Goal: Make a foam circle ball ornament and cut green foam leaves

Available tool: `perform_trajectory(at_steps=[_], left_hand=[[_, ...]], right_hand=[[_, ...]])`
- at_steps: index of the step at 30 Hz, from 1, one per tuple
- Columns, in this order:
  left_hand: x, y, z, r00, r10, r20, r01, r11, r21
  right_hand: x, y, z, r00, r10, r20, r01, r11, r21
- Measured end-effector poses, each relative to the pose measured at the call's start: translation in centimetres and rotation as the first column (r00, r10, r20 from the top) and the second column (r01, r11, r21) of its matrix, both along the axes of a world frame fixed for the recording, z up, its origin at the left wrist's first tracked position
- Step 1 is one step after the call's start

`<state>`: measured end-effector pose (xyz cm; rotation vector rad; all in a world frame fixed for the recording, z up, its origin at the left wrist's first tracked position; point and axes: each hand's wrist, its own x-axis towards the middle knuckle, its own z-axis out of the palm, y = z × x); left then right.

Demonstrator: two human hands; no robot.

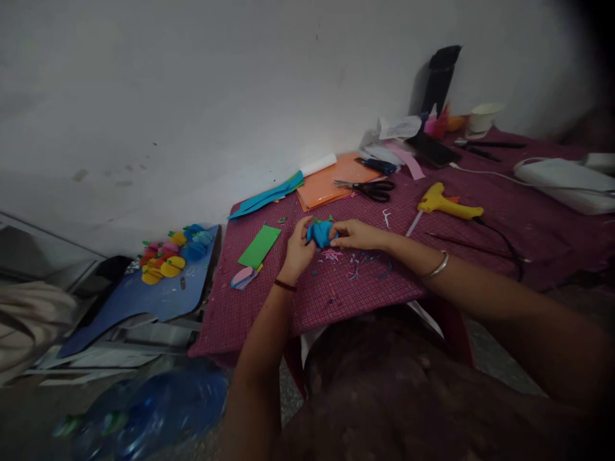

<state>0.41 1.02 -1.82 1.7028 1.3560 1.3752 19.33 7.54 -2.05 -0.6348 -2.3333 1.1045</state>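
Observation:
Both my hands meet over the maroon checked tablecloth (432, 243) on a small blue folded paper piece (319, 234) with a bit of green at its top. My left hand (298, 251) pinches its left side, fingers closed. From the right, my right hand (358, 235) grips the other side, fingers closed too. Small pink and blue paper scraps (346, 262) lie on the cloth just below the hands.
On the table lie a green paper strip (259, 246), orange sheets (331, 182), black scissors (372, 189), a yellow glue gun (446, 203) with its cord, and a white box (567, 182). A blue board (144, 298) with coloured paper shapes (166, 256) sits left, a blue bottle (148, 416) below.

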Motion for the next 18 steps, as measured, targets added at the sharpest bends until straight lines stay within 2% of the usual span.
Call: perform_trajectory(at_steps=[3, 6, 8, 11, 18], left_hand=[[-0.21, 0.19, -0.29, 0.999, -0.033, 0.002, 0.033, 0.999, 0.007], [-0.20, 0.14, -0.42, 0.994, 0.069, -0.090, -0.067, 0.997, 0.024], [-0.06, 0.05, -0.42, 0.989, 0.091, -0.113, -0.087, 0.995, 0.043], [0.16, -0.02, -0.38, 0.991, 0.057, -0.118, -0.053, 0.998, 0.037], [0.00, -0.12, -0.18, 0.992, -0.023, -0.123, 0.019, 0.999, -0.033]], right_hand=[[-0.05, -0.04, -0.07, 0.999, -0.030, -0.019, 0.030, 1.000, -0.001], [-0.09, -0.33, -0.03, 0.997, -0.079, -0.014, 0.080, 0.996, 0.039], [-0.13, -0.52, -0.01, 0.994, -0.109, 0.008, 0.108, 0.990, 0.092], [-0.25, -0.57, -0.11, 0.992, -0.127, 0.026, 0.122, 0.982, 0.144], [-0.51, -0.01, -0.60, 0.996, -0.094, 0.011, 0.092, 0.987, 0.133]])
